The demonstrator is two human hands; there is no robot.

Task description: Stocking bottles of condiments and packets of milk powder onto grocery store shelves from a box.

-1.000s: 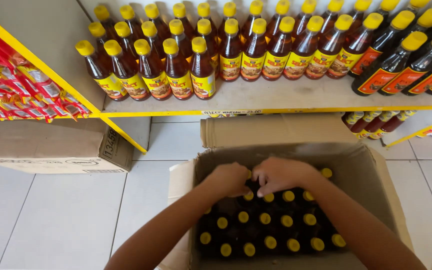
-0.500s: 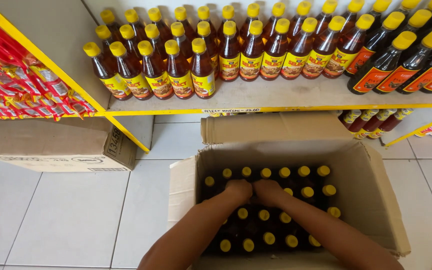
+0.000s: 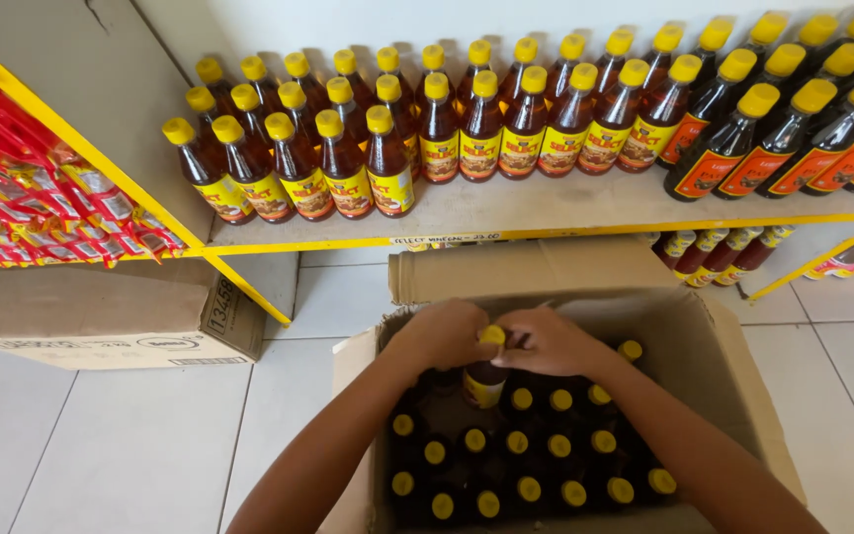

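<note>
— What are the hands doing?

— Both are down in the open cardboard box (image 3: 733, 376) on the tiled floor. The left hand (image 3: 444, 334) and the right hand (image 3: 549, 341) meet over one bottle (image 3: 486, 371) with a yellow cap, which stands higher than the others in the box.

— Are the fingers closed on it?

— The left hand's fingers curl around the neck just under the cap, so it grips the bottle. The right hand's fingertips press against the cap from the other side; it looks like a grip too, though the fingers overlap and I can't see every one clearly.

— Where is the bottle exactly?

— Near the back middle of the box, upright, partly lifted above the rows of packed bottles (image 3: 536, 465) whose yellow caps show below it.

— And around the box?

— Right behind it is a shelf (image 3: 546, 210) with a yellow edge, lined with amber bottles (image 3: 348, 158) and darker ones with red labels (image 3: 803, 129) to the right. A closed carton (image 3: 101, 316) sits on the floor to the left, under red packets (image 3: 22, 188).
</note>
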